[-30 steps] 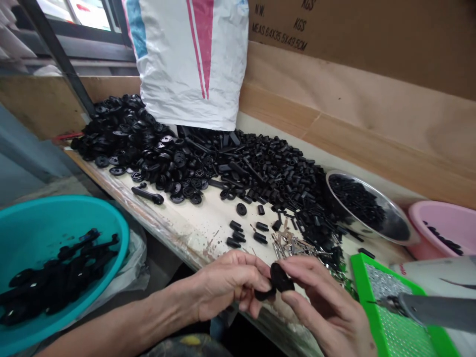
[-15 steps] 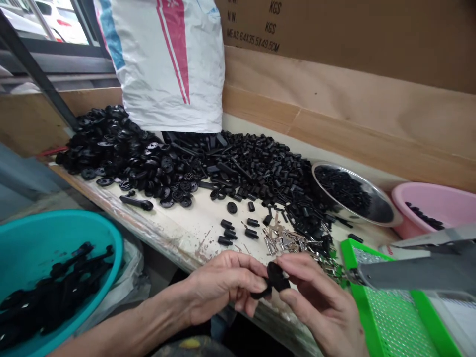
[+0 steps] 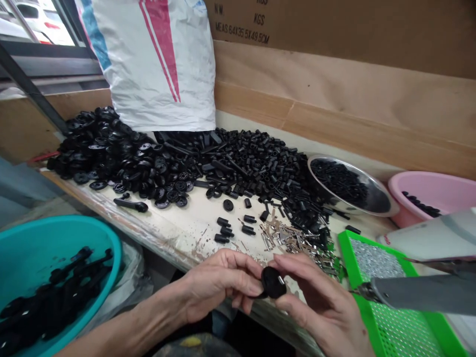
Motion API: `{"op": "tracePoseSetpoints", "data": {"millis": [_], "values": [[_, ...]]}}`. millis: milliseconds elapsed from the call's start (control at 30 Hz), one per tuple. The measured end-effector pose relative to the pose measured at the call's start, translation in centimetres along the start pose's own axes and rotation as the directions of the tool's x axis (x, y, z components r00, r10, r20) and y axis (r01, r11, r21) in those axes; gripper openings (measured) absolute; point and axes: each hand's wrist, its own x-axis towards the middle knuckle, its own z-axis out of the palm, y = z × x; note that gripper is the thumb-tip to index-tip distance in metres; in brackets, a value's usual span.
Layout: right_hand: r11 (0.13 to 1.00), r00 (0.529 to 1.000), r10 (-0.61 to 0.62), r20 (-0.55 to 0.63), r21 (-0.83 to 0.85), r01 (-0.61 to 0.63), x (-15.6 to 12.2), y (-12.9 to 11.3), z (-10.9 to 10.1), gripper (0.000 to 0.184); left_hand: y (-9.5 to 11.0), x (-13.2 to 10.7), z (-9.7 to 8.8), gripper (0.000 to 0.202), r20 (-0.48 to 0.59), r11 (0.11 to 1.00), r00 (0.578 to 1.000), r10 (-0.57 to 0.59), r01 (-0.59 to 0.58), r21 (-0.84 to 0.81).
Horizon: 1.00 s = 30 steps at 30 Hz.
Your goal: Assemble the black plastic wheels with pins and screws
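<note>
Left hand (image 3: 219,285), right hand (image 3: 320,302), fingers (image 3: 297,265) of both clamped on a black plastic wheel (image 3: 273,282), black plastic sleeves (image 3: 253,168) heaped on the bench (image 3: 193,218) beyond

Illumination is moderate and diffuse; the strongest source is the window (image 3: 40,25) at upper left, clipped nearly to white; shadows on the bench (image 3: 193,220) are weak and soft-edged; glare runs along the rim of the steel bowl (image 3: 345,186); the black heap (image 3: 238,163) keeps limited shadow detail; the black part (image 3: 273,282) between the left hand (image 3: 219,282) and right hand (image 3: 320,297) shows small highlights; wide-angle distortion tilts the window bar (image 3: 29,84) and bends the bench edge; the grey tool (image 3: 420,295) at the right edge appears slightly soft.
</note>
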Motion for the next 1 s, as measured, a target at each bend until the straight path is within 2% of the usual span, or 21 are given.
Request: {"op": "tracePoseSetpoints", "data": {"millis": [133, 333, 467, 667, 867, 1000], "values": [[0.999, 0.999, -0.04, 0.01, -0.034, 0.04, 0.3, -0.2, -0.1, 0.042, 0.0, 0.2, 0.3, 0.013, -0.025, 1.0, 1.0, -0.016, 0.016, 0.005], [0.97, 0.987, -0.161, -0.021, -0.19, 0.154, 1.1, -0.9, 0.0, 0.034, -0.5, 0.6, 0.2, 0.013, -0.025, 0.999, 1.0, 0.013, -0.013, -0.035], [0.961, 0.981, -0.194, -0.018, -0.205, 0.187, 1.2, -0.6, 0.3, 0.032, -0.7, 0.7, -0.1, 0.013, -0.027, 0.999, 1.0, 0.011, -0.012, -0.035], [0.976, 0.991, -0.131, -0.04, -0.18, 0.121, 1.0, 0.0, 0.5, 0.029, -0.5, 0.7, 0.3, 0.01, -0.079, 0.999, 0.997, 0.004, -0.007, -0.034], [0.999, 0.998, -0.017, -0.058, -0.038, 0.015, 0.8, 0.0, 0.3, 0.019, -0.5, 1.0, 0.6, 0.013, -0.075, 0.998, 0.997, -0.021, 0.016, -0.067], [1.0, 0.997, 0.008, -0.072, -0.028, -0.01, 0.8, 0.2, 0.1, 0.023, -0.4, 1.2, 0.8, 0.013, -0.091, 0.999, 0.996, -0.016, 0.012, -0.05]]}}
